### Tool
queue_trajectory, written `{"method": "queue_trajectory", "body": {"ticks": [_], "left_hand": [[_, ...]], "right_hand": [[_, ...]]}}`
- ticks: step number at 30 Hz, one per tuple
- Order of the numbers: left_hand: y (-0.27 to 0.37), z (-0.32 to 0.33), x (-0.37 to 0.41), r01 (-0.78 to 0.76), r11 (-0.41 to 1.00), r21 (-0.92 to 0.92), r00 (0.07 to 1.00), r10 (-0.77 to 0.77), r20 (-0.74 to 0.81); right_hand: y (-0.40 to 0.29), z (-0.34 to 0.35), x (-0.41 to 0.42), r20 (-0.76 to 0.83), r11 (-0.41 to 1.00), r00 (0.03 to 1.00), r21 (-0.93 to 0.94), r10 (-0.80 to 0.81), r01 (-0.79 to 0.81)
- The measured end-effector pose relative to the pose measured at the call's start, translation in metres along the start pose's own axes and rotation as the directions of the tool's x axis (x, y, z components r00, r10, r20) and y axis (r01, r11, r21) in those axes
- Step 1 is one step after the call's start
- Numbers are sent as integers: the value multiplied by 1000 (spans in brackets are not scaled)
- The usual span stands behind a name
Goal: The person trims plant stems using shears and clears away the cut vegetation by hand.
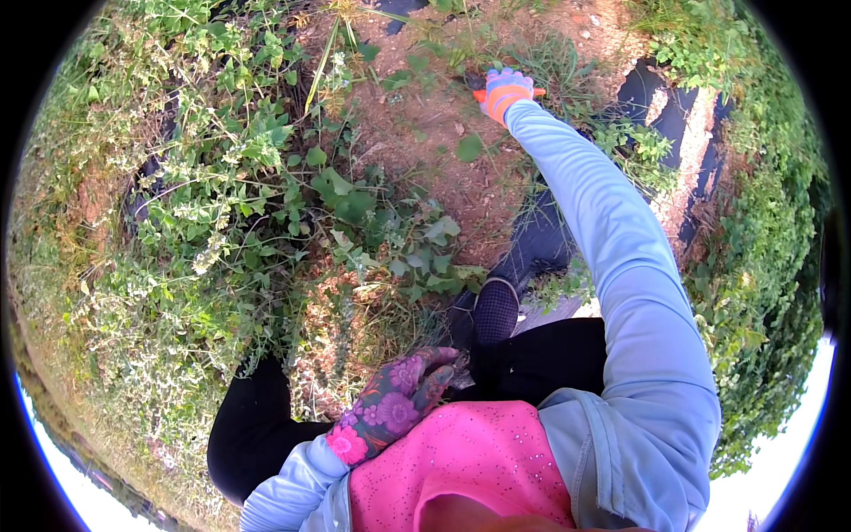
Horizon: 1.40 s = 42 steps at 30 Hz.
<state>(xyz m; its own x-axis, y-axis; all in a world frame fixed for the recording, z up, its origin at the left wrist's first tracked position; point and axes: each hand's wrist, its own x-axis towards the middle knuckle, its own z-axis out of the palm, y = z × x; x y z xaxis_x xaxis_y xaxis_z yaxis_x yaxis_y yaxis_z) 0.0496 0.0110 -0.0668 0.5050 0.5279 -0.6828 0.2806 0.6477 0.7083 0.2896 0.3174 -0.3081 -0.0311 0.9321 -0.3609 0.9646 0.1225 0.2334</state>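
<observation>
My right hand, in a blue and orange work glove, reaches far forward over the soil. It grips the orange handle of a hand tool, whose ends stick out on both sides of the fist. A dark part of the tool shows to the left of the fist, but its shape is unclear among the weeds. Close to my body, my left hand wears a dark glove printed with pink and purple flowers. Its thumb and fingers are apart near my bent knee, with nothing visible in them.
Leafy weeds grow thickly on the left. Reddish bare soil lies ahead, with grass beside the right hand. Torn black plastic sheeting covers ground on the right. My dark patterned shoe stands near a vine.
</observation>
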Motion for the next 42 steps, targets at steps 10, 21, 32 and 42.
{"method": "queue_trajectory", "body": {"ticks": [10,21,32,42], "left_hand": [[-4,-3,-3,32,997,-64,999,-30,26],[-14,2,-1,-172,982,75,983,176,-50],[-1,4,-1,-89,994,63,996,91,-17],[0,7,-5,-146,977,156,984,160,-82]], "right_hand": [[-18,-5,12,81,999,997,47,-11,7],[-23,7,24,86,994,995,89,53,-60],[-9,7,-3,99,914,940,290,-326,286],[29,-4,-44,-69,877,983,444,-170,183]]}}
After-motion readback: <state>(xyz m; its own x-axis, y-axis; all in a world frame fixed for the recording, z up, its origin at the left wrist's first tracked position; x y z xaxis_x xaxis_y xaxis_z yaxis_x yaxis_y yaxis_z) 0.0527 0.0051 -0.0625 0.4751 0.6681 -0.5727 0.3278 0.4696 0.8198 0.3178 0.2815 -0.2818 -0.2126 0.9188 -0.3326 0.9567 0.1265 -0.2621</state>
